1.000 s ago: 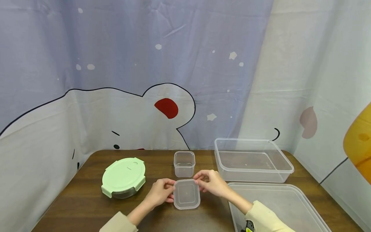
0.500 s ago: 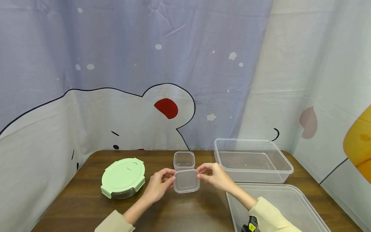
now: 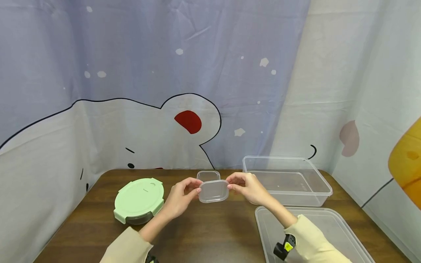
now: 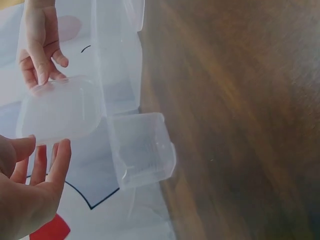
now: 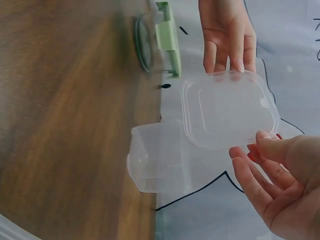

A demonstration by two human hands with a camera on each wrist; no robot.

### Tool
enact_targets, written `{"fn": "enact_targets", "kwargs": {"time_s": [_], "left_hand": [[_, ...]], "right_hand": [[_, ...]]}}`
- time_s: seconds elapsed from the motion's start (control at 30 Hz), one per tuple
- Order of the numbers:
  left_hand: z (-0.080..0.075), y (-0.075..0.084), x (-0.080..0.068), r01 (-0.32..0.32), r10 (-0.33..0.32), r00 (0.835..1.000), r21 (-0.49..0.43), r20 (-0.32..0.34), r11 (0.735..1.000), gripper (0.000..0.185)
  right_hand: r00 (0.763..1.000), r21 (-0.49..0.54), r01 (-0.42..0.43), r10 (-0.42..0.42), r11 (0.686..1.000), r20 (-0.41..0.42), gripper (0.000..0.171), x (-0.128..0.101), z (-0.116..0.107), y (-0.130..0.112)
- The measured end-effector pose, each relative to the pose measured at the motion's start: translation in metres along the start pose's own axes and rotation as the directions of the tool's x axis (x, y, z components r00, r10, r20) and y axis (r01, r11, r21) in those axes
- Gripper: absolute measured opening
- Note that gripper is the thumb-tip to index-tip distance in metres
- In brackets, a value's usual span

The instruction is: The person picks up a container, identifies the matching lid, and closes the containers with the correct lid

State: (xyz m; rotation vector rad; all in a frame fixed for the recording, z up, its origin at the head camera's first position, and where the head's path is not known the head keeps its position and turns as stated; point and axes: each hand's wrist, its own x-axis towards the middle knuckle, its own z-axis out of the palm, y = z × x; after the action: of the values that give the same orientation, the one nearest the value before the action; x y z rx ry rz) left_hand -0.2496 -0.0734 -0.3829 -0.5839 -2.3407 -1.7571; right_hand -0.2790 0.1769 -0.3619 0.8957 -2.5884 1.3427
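Note:
A small clear square lid (image 3: 213, 191) is held up between both hands, tilted, overlapping the front of the small clear container (image 3: 208, 176) in the head view. My left hand (image 3: 180, 196) pinches its left edge between thumb and fingers. On the opposite edge, my right hand (image 3: 248, 187) has the same kind of pinch. Both wrist views show the lid (image 4: 62, 110) raised off the table, with the small container (image 5: 157, 157) standing open on the wood beside it.
A round container with a pale green clip lid (image 3: 139, 199) stands on the left of the wooden table (image 3: 210, 233). At the right back is a large clear rectangular box (image 3: 289, 182), open on top. Its flat clear lid (image 3: 312, 233) lies in front of it, under my right forearm.
Both hands have lifted the small lid and carried it away from me, toward the small container. The lid has tilted and now hides the container's front. The other containers stay put.

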Motion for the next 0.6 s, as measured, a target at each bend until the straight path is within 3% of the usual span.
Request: {"fn": "enact_targets", "kwargs": {"time_s": [0.23, 0.6], "left_hand": [[-0.001, 0.003, 0.014, -0.050, 0.057, 0.994, 0.075, -0.098, 0.996, 0.016], [-0.003, 0.001, 0.027, -0.085, 0.117, 0.975, 0.171, -0.190, 0.982, 0.015]], "right_hand": [[0.998, -0.042, 0.045, -0.046, 0.998, -0.033, 0.011, 0.013, -0.009, -0.004], [0.992, -0.085, 0.086, -0.093, 0.993, -0.090, 0.008, 0.032, -0.009, -0.002]]}}
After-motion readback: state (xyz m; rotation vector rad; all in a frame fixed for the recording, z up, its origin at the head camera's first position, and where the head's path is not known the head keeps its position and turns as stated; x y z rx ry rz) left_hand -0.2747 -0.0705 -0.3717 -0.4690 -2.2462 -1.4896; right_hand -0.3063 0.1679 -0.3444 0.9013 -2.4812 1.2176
